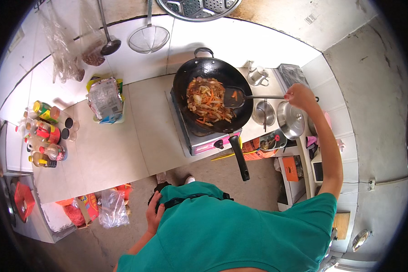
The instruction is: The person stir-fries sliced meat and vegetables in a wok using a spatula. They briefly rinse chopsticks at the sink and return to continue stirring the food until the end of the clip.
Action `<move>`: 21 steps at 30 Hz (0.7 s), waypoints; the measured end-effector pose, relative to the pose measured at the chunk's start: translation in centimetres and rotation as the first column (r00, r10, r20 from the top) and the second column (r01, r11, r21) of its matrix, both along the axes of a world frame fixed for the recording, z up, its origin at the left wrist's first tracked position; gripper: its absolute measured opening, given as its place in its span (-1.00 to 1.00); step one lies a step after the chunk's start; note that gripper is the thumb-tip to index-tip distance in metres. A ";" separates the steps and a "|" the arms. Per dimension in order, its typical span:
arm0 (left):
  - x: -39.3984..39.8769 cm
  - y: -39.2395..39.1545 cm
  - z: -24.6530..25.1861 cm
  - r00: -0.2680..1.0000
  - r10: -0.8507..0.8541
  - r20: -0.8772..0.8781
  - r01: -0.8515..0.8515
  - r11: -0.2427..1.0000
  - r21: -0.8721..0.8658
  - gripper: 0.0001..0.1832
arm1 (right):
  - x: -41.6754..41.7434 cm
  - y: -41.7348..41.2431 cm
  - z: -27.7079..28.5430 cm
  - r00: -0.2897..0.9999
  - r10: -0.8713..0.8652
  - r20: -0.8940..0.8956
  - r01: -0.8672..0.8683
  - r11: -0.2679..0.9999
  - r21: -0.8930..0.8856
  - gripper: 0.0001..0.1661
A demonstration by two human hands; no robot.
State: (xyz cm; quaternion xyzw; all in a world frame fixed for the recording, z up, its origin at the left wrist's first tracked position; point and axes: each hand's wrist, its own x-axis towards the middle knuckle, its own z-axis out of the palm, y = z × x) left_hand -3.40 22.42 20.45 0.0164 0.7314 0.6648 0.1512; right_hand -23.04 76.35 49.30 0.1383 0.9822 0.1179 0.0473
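Observation:
My right hand (pixel 300 97) grips the handle of a wok spatula (pixel 234 98), reaching in from the right. Its dark blade sits in a black wok (pixel 190 68), against the right side of a heap of stir-fried food (pixel 205 100) with orange carrot strips. A few strips lie on the blade. The wok rests on a gas stove (pixel 204 146), its long black handle pointing towards me. Down at my waist, my left hand (pixel 153 214) lies against my green shirt with fingers apart, holding nothing that I can see.
Right of the wok are a metal bowl (pixel 258 114) with chopsticks across it, a metal pot lid (pixel 291 120) and a small metal pitcher (pixel 257 75). Bottles (pixel 47 132) crowd the counter's left end, near a basket of packets (pixel 105 98). A strainer (pixel 149 39) and a ladle (pixel 111 47) hang behind.

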 end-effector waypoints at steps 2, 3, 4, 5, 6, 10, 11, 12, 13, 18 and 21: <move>0.0 -0.1 0.3 1.000 0.008 0.014 -0.008 1.000 -0.001 -0.55 | -0.6 -0.1 1.5 0.992 -0.068 0.103 0.063 0.996 0.056 -0.72; 0.0 -0.1 0.6 1.000 0.010 0.018 -0.010 1.000 -0.005 -0.55 | -1.1 -0.8 2.1 0.982 -0.085 0.167 0.070 0.993 0.094 -0.72; 0.1 -0.1 0.8 1.000 0.014 0.021 -0.014 1.000 -0.009 -0.55 | -1.6 -1.0 2.3 0.968 -0.102 0.230 0.073 0.988 0.133 -0.71; 0.1 -0.1 1.1 1.000 0.014 0.027 -0.013 1.000 -0.014 -0.55 | -2.1 -0.6 1.8 0.973 -0.078 0.218 0.044 0.987 0.153 -0.73; 0.1 -0.2 1.3 0.999 0.016 0.032 -0.015 1.000 -0.016 -0.56 | -2.6 0.1 0.7 0.977 -0.051 0.205 0.015 0.984 0.176 -0.75; 0.6 -0.6 1.1 1.000 0.019 -0.009 -0.019 0.999 -0.051 -0.56 | -4.1 4.3 -7.1 0.958 0.098 0.270 -0.057 0.986 -0.155 -0.74; 0.8 -0.6 1.0 1.000 0.028 -0.005 -0.028 0.999 -0.046 -0.56 | -4.0 4.6 -9.2 0.972 0.042 0.232 0.036 0.946 -0.321 -0.73; 1.0 -0.7 0.9 0.999 0.042 0.001 -0.042 0.998 -0.036 -0.57 | -3.6 4.5 -11.2 0.978 -0.017 0.206 0.115 0.873 -0.474 -0.72; 1.1 -0.6 0.8 0.999 0.052 0.006 -0.052 0.998 -0.023 -0.57 | -3.3 4.7 -13.2 0.984 -0.010 0.178 0.090 0.890 -0.447 -0.71; 0.3 -0.1 1.4 0.999 0.051 0.001 -0.051 0.999 -0.017 -0.57 | -2.6 -1.0 -13.3 0.997 -0.004 -0.079 -0.026 0.928 -0.372 -0.67; -0.5 -0.3 1.2 1.000 0.019 -0.014 -0.019 1.000 -0.005 -0.56 | -2.0 -4.9 -8.5 0.974 0.189 -0.125 -0.194 0.981 -0.028 -0.70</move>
